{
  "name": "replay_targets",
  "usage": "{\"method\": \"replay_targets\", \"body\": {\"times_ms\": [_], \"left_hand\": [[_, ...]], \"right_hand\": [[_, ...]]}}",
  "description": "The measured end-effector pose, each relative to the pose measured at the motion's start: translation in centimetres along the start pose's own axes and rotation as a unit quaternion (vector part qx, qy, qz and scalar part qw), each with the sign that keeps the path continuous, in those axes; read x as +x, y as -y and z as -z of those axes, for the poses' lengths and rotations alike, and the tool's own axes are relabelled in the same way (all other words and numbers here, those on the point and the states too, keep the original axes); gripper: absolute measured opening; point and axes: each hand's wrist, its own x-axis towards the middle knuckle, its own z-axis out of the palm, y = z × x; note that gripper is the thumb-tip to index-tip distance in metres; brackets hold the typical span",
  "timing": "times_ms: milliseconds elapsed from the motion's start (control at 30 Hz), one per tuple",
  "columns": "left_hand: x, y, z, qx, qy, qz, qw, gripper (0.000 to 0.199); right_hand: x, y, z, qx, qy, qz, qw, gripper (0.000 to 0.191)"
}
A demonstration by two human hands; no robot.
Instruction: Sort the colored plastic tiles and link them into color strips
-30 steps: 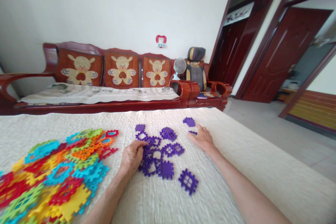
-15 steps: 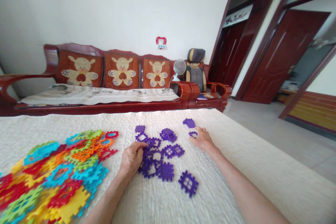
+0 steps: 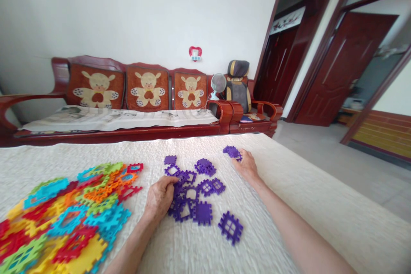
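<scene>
Purple interlocking plastic tiles [image 3: 203,213] with notched edges lie in a loose group on the white cloth. My left hand [image 3: 160,195] rests at the left side of this group, thumb and forefinger closed on the edge of a purple tile [image 3: 180,181]. Farther off to the right, my right hand [image 3: 247,166] is at a small stack of purple tiles [image 3: 231,150], fingers closed on a tile at its near edge. That tile is mostly hidden by the fingers. A window-shaped purple tile [image 3: 230,227] lies apart, nearer to me.
A large heap of red, yellow, blue, green and orange tiles [image 3: 69,220] covers the left of the cloth-covered table [image 3: 272,180]. Behind the table stand a wooden sofa [image 3: 128,137] with bear cushions, a small fan [image 3: 218,83] and a chair with a massage pad [image 3: 238,94].
My right hand has moved slightly away from me, bringing its purple tile up against the small stack. My left hand stays at the purple group. The view has shifted a little.
</scene>
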Motion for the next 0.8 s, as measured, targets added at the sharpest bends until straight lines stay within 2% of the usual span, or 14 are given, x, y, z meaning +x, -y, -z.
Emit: {"method": "replay_targets", "body": {"times_ms": [200,400,800], "left_hand": [[-0.08,0.08,-0.01,0.007,0.007,0.001,1.0,0.029],[-0.05,-0.08,0.05,0.011,0.002,0.004,1.0,0.03],[-0.05,-0.17,0.07,0.01,0.006,0.007,1.0,0.03]], "right_hand": [[0.7,0.59,-0.85,-0.027,0.005,-0.057,0.998,0.049],[0.37,0.61,-0.99,-0.037,-0.004,-0.055,0.998,0.047],[0.56,0.85,-0.93,-0.056,0.017,-0.06,0.996,0.047]]}}
